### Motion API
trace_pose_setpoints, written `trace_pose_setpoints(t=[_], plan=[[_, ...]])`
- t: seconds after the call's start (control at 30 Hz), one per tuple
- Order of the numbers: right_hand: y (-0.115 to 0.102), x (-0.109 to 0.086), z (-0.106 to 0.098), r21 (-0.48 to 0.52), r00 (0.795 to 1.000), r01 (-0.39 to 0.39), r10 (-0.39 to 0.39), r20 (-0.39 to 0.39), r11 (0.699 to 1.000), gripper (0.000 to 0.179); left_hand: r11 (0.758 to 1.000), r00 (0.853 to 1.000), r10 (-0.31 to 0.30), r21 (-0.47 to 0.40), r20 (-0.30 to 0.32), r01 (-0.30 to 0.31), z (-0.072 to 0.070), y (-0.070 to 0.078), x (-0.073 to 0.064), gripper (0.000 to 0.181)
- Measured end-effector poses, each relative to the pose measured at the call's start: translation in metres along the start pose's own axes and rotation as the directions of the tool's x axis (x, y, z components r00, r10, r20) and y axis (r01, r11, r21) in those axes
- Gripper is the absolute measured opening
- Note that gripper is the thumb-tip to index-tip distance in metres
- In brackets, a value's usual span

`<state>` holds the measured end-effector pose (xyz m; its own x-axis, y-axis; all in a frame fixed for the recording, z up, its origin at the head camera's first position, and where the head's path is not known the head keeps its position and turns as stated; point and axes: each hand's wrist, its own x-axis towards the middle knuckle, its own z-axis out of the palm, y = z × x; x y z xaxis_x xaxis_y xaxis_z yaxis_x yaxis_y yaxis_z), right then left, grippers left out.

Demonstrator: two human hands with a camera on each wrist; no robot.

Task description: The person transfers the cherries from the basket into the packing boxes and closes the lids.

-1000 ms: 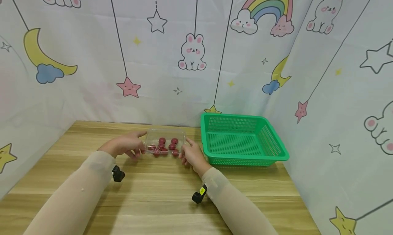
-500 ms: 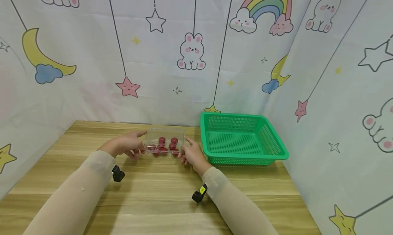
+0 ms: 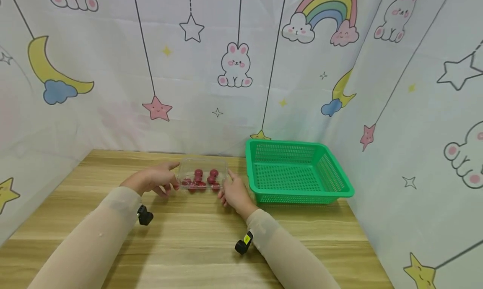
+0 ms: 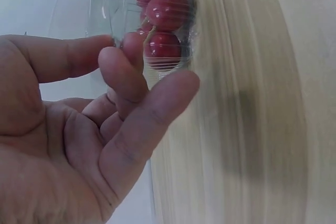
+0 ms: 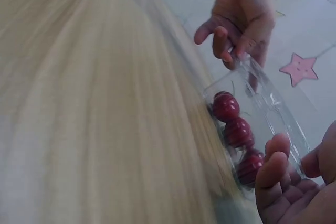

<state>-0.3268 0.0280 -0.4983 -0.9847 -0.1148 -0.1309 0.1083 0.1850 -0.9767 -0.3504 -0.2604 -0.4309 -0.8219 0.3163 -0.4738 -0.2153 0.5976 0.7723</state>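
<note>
A clear plastic box (image 3: 206,163) with a lid stands at the back of the table, with several dark red cherries (image 3: 198,173) inside. My left hand (image 3: 154,178) pinches its left end, fingertips and thumb at the lid's edge, with one finger held off to the side in the left wrist view. At the right end, my right hand (image 3: 237,193) holds the box between thumb and curled fingers. Green stems show on the cherries (image 4: 167,11) in the left wrist view. In the right wrist view both hands appear at opposite ends of the box (image 5: 278,108).
Just right of the right hand is a green plastic basket (image 3: 298,193) with slotted walls and nothing in it. The wooden table (image 3: 188,243) meets a white curtain (image 3: 196,129) printed with cartoons behind it, and another on the right.
The right hand has shifted very slightly toward the front of the table. The box, the cherries and the left hand look the same.
</note>
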Motion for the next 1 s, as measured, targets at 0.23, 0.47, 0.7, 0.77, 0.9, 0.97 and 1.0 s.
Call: trace_pose_setpoints(t=[0.23,0.47,0.7,0.77,0.9,0.97,1.0], plan=[[-0.005,-0.013,0.005,-0.131,0.999,0.006,-0.012,-0.042,0.991,0.076,1.0,1.0,-0.008,0.004,0.002,0.008,-0.001,0.001,-0.002,0.101],[-0.013,-0.03,0.003,-0.238,0.998,0.058,-0.062,-0.008,0.969,0.077,1.0,1.0,-0.002,0.013,-0.016,0.003,0.002,0.005,-0.004,0.1],[-0.031,-0.049,-0.006,-0.26,0.983,0.156,-0.124,0.137,0.953,0.053,0.993,0.999,0.014,0.12,-0.046,-0.008,-0.008,0.008,-0.014,0.097],[-0.039,-0.052,-0.012,-0.27,0.973,0.186,-0.14,0.182,0.945,0.043,0.985,0.997,0.026,0.175,-0.077,-0.012,-0.014,0.011,-0.016,0.091],[-0.058,-0.054,-0.035,-0.338,0.948,0.291,-0.222,0.228,0.895,0.025,0.969,0.979,0.098,0.239,-0.178,-0.054,-0.023,0.02,-0.019,0.087],[-0.069,-0.053,-0.049,-0.376,0.936,0.339,-0.269,0.227,0.862,0.02,0.953,0.957,0.163,0.288,-0.24,-0.09,-0.026,0.025,-0.02,0.087],[-0.074,-0.053,-0.057,-0.391,0.932,0.355,-0.288,0.222,0.849,0.019,0.944,0.942,0.194,0.314,-0.272,-0.104,-0.026,0.028,-0.022,0.087]])
